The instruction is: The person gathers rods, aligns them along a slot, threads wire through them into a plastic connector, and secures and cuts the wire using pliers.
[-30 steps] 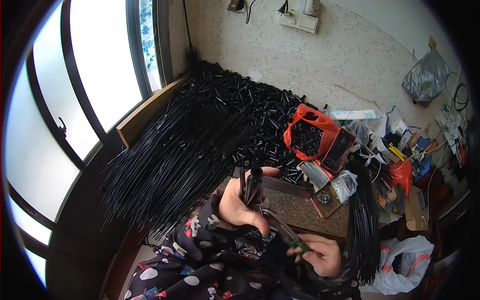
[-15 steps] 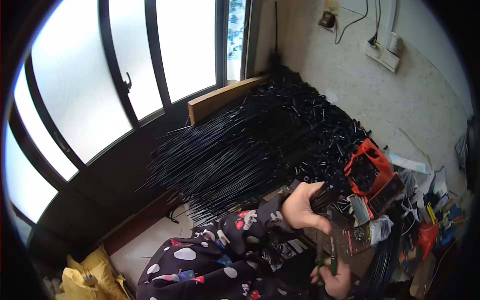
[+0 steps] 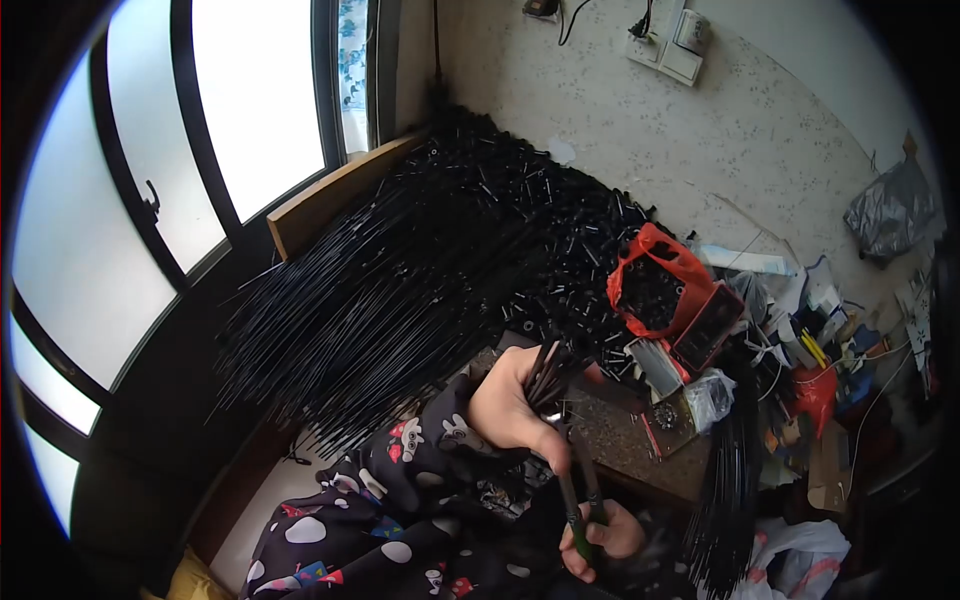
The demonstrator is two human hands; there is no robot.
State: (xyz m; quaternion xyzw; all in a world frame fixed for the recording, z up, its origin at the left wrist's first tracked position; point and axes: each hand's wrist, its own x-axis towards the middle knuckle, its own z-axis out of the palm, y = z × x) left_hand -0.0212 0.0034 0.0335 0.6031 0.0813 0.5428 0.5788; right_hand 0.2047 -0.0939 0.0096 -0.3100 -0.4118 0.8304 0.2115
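Observation:
Several dark rods [image 3: 545, 372] are gripped in my left hand [image 3: 510, 405], whose thumb points toward the lower right. Below and to the right, my right hand [image 3: 610, 535] is closed around the green handles of pliers [image 3: 582, 480]. The tool's handles are spread apart, and its upper end sits close to my left thumb and the lower ends of the rods. Behind my hands, a large heap of long thin black rods [image 3: 330, 310] lies beside a pile of short black parts [image 3: 560, 220].
A red bag [image 3: 650, 325] of small dark parts stands right of the pile, with a phone [image 3: 708, 328] beside it. A clear plastic bag [image 3: 710, 400] and another rod bundle [image 3: 725, 480] are at the right. A wooden board [image 3: 340, 195] edges the heap by the window.
The view swung left and then back right. The pliers, pointing up and left a second ago, now stand more upright with their handles spread. My left hand still holds the rods.

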